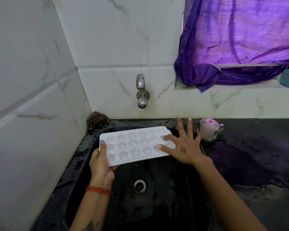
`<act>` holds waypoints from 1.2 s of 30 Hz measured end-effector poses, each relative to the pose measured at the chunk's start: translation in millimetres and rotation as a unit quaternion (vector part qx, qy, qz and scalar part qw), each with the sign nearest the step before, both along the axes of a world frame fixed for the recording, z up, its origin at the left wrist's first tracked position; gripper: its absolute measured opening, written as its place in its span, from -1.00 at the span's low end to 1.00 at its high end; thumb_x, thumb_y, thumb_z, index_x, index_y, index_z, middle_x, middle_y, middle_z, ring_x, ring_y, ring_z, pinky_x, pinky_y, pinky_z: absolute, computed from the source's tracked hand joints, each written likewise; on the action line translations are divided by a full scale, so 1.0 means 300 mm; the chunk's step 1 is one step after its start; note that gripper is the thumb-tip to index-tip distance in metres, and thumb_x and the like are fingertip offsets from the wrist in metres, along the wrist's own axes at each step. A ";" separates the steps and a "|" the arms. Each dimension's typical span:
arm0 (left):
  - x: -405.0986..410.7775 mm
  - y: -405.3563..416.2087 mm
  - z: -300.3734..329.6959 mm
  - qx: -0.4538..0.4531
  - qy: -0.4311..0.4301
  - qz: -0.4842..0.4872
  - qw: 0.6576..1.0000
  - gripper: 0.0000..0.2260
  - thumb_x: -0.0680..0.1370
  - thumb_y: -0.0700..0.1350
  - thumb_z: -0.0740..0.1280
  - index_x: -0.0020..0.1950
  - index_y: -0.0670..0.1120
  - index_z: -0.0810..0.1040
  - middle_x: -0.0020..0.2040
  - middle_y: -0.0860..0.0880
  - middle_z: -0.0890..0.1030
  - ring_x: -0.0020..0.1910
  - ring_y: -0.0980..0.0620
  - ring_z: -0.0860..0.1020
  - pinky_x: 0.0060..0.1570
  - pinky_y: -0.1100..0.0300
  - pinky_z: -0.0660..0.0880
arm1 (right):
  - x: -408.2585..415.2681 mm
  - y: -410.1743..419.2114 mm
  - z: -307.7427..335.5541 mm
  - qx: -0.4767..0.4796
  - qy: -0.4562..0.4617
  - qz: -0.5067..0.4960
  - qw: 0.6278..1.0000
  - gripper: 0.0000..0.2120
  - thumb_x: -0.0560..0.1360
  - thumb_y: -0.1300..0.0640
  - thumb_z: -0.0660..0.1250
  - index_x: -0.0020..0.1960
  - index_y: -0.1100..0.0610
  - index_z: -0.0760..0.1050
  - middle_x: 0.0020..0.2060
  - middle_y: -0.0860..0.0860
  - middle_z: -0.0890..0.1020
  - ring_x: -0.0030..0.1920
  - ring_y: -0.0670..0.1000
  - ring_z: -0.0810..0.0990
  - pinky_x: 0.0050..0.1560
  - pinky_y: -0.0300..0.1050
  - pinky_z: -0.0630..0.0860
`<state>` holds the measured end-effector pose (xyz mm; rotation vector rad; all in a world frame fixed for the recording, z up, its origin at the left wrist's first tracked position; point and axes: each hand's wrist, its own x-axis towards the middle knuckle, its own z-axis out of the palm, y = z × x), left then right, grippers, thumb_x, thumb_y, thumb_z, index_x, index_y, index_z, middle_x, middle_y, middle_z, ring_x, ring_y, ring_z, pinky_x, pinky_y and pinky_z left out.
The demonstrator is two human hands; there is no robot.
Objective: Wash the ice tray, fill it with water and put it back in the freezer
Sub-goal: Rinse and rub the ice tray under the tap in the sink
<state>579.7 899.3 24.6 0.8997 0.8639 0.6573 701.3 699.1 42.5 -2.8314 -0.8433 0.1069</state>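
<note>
A white ice tray [133, 144] with star and flower shaped cells is held level over the black sink [157, 205]. My left hand [101, 162] grips its left end, thumb on top and fingers underneath. My right hand [184, 147] lies flat with fingers spread, thumb and forefinger touching the tray's right end. A steel tap [141, 90] sticks out of the tiled wall above the tray; no water runs from it.
A brown checked cloth [98, 120] sits in the sink's back left corner. A small steel pot with a pink lid [208, 130] stands on the wet black counter [257, 155] right of my right hand. Purple curtain [232, 47] hangs over the window ledge.
</note>
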 end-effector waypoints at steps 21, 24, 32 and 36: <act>-0.001 -0.006 -0.014 0.005 0.012 -0.002 1.000 -0.80 0.58 0.07 0.28 -0.13 -0.04 0.47 -0.12 -0.03 0.58 -0.17 -0.02 0.57 -0.20 -0.01 0.57 | 0.003 -0.009 -0.015 0.011 0.012 0.003 1.000 -0.53 0.42 -0.46 0.05 0.13 -0.20 0.41 0.50 -0.01 -0.38 0.46 0.18 -0.48 0.31 0.42 -0.45; -0.002 -0.002 -0.012 -0.001 0.008 -0.006 1.000 -0.81 0.58 0.06 0.27 -0.10 -0.04 0.48 -0.10 -0.04 0.59 -0.14 -0.04 0.59 -0.21 0.00 0.57 | 0.004 -0.008 -0.016 0.053 0.002 0.017 0.998 -0.53 0.42 -0.42 0.13 0.19 -0.17 0.36 0.50 -0.02 -0.38 0.47 0.16 -0.46 0.34 0.41 -0.42; 0.003 0.001 -0.011 0.002 0.012 -0.009 1.000 -0.79 0.57 0.08 0.28 -0.14 -0.04 0.47 -0.10 -0.04 0.60 -0.14 -0.04 0.59 -0.22 -0.02 0.60 | -0.006 0.023 -0.009 0.095 0.026 0.067 0.993 -0.63 0.47 -0.35 0.16 0.15 -0.18 0.41 0.52 -0.05 -0.34 0.48 0.12 -0.44 0.36 0.35 -0.44; -0.001 -0.003 -0.009 -0.001 0.008 -0.012 1.000 -0.79 0.57 0.08 0.27 -0.11 -0.05 0.48 -0.09 -0.05 0.60 -0.13 -0.04 0.59 -0.21 -0.01 0.60 | -0.007 0.037 -0.005 0.048 0.024 0.064 0.996 -0.55 0.48 -0.37 0.09 0.28 -0.23 0.38 0.51 -0.02 -0.36 0.47 0.15 -0.47 0.34 0.38 -0.46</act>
